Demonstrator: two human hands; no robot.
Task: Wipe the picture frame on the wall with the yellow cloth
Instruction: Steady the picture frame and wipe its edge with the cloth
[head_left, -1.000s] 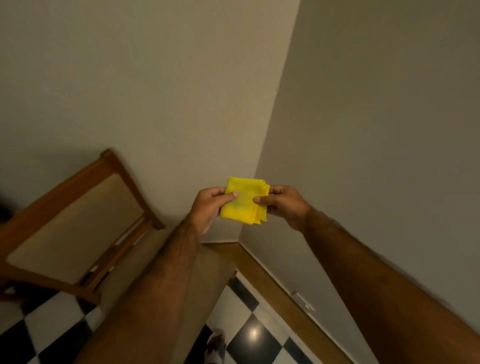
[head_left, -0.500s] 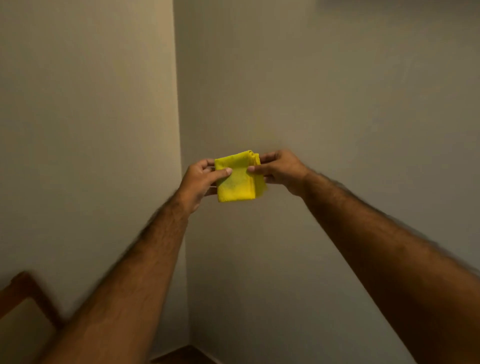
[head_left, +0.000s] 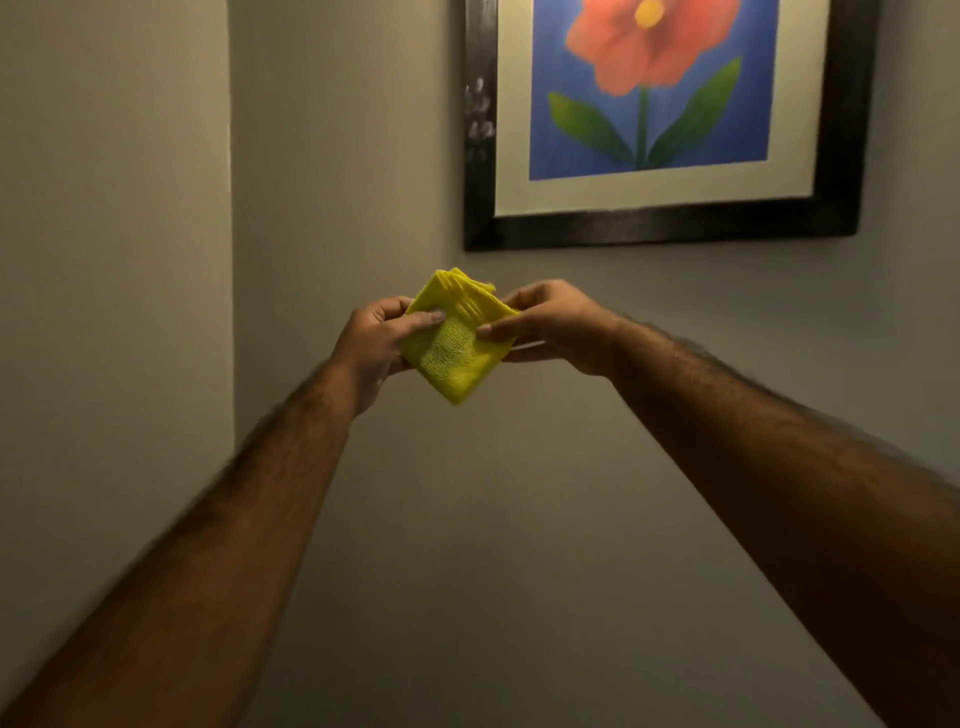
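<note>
The folded cloth sits pinched between both hands, held up in the air below the frame's lower left corner, not touching it. The left hand grips one side, the right hand the other. Pale smudges mark the frame's left edge.

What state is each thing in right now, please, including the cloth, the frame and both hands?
yellow cloth: folded, held in the air below the frame, not touching it
picture frame: hanging on the wall, whitish smudges on its left edge
left hand: fingers gripping the cloth
right hand: fingers gripping the cloth
</note>
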